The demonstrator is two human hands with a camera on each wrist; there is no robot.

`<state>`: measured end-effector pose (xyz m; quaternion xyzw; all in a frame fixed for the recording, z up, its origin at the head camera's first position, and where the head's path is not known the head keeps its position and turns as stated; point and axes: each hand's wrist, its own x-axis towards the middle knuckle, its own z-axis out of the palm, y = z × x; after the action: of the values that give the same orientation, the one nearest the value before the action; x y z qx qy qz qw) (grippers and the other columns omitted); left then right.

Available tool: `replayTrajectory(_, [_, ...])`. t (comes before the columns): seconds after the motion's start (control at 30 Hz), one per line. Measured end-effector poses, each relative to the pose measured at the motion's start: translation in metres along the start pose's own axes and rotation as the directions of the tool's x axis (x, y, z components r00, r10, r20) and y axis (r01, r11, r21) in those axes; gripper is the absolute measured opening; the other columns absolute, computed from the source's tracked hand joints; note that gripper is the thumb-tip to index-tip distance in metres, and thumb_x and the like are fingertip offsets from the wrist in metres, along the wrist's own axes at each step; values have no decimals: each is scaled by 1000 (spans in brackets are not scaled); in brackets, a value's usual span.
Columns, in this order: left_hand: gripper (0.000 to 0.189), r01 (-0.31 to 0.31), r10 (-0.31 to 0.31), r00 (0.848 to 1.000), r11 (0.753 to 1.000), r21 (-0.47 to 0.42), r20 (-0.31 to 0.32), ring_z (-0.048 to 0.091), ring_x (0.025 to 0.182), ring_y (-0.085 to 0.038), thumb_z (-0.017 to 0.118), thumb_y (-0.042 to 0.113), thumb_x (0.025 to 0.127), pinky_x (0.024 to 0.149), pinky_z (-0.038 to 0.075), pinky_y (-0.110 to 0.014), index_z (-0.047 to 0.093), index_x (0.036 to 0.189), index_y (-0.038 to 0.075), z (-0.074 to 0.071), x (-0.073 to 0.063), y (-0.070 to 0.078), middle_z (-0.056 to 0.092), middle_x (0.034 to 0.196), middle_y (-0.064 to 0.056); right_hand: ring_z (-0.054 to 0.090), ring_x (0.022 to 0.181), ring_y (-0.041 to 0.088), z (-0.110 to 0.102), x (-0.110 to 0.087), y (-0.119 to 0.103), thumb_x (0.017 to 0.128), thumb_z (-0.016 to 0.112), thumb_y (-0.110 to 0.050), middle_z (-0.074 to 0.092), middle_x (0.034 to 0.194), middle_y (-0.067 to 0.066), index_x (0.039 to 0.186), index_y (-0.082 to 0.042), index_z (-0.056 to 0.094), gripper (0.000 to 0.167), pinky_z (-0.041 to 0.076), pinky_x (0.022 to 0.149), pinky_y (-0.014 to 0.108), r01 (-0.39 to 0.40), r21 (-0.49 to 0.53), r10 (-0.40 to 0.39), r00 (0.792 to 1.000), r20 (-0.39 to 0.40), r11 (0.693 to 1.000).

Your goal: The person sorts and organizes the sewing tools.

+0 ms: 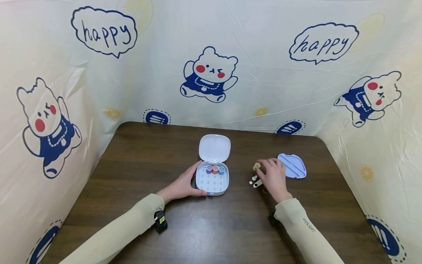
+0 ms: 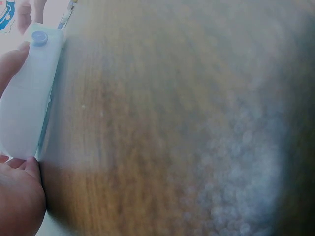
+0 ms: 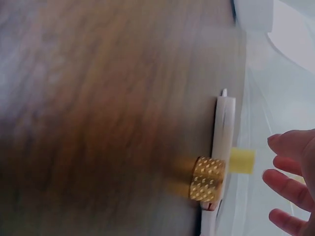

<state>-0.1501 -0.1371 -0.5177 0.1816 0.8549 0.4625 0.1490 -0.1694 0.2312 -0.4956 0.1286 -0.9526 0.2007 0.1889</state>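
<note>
My left hand [image 1: 182, 185] holds a small white sewing box [image 1: 212, 189] from its left side, the thumb along the front near the round latch [image 2: 39, 38]. The box's lid [image 1: 215, 147] is raised, and purple, orange and blue bobbins stand along the back row of pegs. My right hand [image 1: 273, 176] hovers over a pale yellow bobbin [image 1: 256, 166]. In the right wrist view its fingers [image 3: 285, 189] are spread above the yellow bobbin [image 3: 242, 161], with a gap between. A gold dimpled thimble [image 3: 206, 179] and a long cream tool [image 3: 225, 123] stand before that bobbin.
A lilac slotted tray [image 1: 292, 165] lies right of the right hand. Small white buttons [image 1: 253, 179] and a cream-handled piece [image 1: 258, 183] lie by the fingers. A patterned cloth [image 1: 257, 73] hangs around the brown table [image 1: 204, 227].
</note>
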Motion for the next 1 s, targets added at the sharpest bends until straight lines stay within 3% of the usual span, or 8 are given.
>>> replayTrajectory(0.23, [122,1,-1,1000,1000,-4,5,27,155,-32,92,48,76,123,26,-56,17,167,17,0,-1,1,26,169,-14,54,118,43,4,-1,7,91,82,-16,77,112,14,115,-7,78,27,34,102,62,-20,-13,20,1000,-1,1000])
replayTrajectory(0.63, [123,-2,2,1000,1000,-16,7,28,154,-34,92,46,77,123,26,-57,16,168,14,-1,0,3,26,169,-15,51,133,47,6,4,14,93,79,-19,77,115,15,127,-6,73,37,24,114,67,-134,15,132,986,105,991])
replayTrajectory(1.0, [122,10,-10,1000,1000,-24,9,27,154,-33,92,47,77,122,26,-58,16,168,16,-1,-2,4,26,169,-14,46,140,47,8,6,15,94,78,-20,78,111,16,124,-2,74,35,21,114,70,-177,37,169,973,154,984])
